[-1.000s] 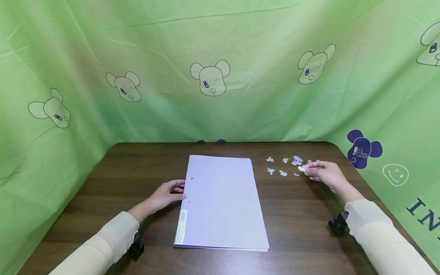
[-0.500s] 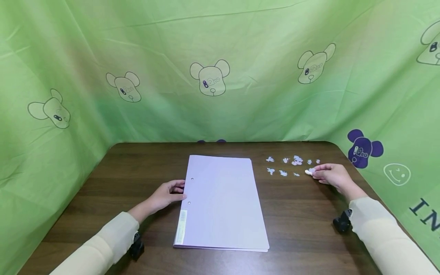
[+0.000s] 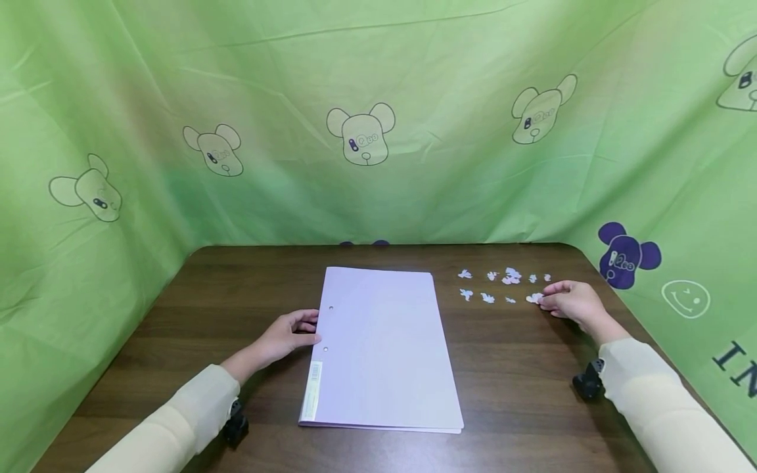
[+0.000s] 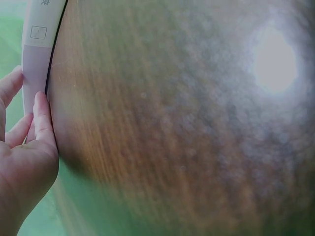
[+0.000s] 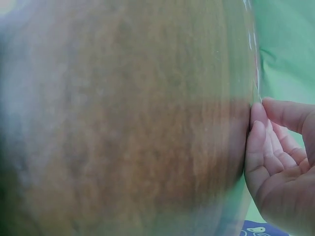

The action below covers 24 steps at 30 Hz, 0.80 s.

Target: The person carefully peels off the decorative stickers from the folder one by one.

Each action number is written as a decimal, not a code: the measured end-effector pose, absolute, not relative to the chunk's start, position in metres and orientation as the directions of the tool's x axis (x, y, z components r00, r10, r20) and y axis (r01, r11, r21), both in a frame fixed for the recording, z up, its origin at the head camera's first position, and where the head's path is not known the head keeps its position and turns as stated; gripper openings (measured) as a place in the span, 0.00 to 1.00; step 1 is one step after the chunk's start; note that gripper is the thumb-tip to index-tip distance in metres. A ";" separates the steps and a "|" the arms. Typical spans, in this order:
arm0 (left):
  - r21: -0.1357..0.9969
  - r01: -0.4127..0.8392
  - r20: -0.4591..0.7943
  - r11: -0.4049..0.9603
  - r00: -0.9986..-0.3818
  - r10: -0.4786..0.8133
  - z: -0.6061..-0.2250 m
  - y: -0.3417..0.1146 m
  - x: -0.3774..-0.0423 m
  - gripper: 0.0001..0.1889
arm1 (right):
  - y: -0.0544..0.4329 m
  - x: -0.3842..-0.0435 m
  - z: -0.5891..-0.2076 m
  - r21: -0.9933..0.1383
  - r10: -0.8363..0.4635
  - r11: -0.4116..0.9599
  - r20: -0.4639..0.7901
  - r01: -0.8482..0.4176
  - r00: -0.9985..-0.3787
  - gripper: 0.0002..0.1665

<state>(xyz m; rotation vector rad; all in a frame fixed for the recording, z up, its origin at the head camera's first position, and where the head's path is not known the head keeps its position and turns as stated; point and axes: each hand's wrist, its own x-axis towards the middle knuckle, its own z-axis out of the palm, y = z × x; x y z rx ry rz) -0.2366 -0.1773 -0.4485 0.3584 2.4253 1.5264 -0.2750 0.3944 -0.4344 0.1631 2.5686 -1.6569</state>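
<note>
A pale lilac folder (image 3: 384, 348) lies shut on the brown table, two holes and a barcode label along its left spine. My left hand (image 3: 290, 336) rests against that spine; in the left wrist view its fairly straight fingers (image 4: 43, 118) touch the folder's edge (image 4: 35, 73). At the right, my right hand (image 3: 570, 303) pinches the right end of a small white scalloped cutout (image 3: 534, 298), which sits low at the tabletop. The right wrist view shows thumb and fingertips together at the surface, the cutout hardly visible.
Several small pale cutouts are laid out in two rows on the right, among them a butterfly-like piece (image 3: 466, 295) and a larger cluster (image 3: 511, 276). The wooden table (image 3: 225, 295) ends at a green printed cloth (image 3: 272, 203) behind and at both sides.
My right hand has moved a little right and toward me with the cutout, which now looks flatter against the table. The left hand and folder stay put.
</note>
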 end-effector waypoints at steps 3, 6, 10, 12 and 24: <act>0.904 0.072 -0.082 0.422 -0.939 0.335 -0.449 -0.178 -0.237 0.29 | 0.394 -0.275 -0.434 -0.894 0.064 0.427 -0.119 0.135 -0.991 0.17; 0.904 0.073 -0.080 0.421 -0.938 0.336 -0.450 -0.178 -0.237 0.29 | 0.394 -0.275 -0.435 -0.890 0.071 0.433 -0.125 0.144 -0.990 0.15; 0.904 0.073 -0.081 0.420 -0.938 0.338 -0.449 -0.178 -0.237 0.29 | 0.394 -0.275 -0.436 -0.885 0.065 0.441 -0.133 0.148 -0.989 0.14; 0.903 0.073 -0.083 0.424 -0.938 0.338 -0.449 -0.178 -0.237 0.29 | 0.394 -0.275 -0.436 -0.883 0.062 0.445 -0.135 0.148 -0.989 0.15; 0.898 0.062 -0.092 0.435 -0.942 0.324 -0.448 -0.177 -0.236 0.29 | 0.392 -0.273 -0.432 -0.884 0.054 0.443 -0.140 0.149 -0.989 0.19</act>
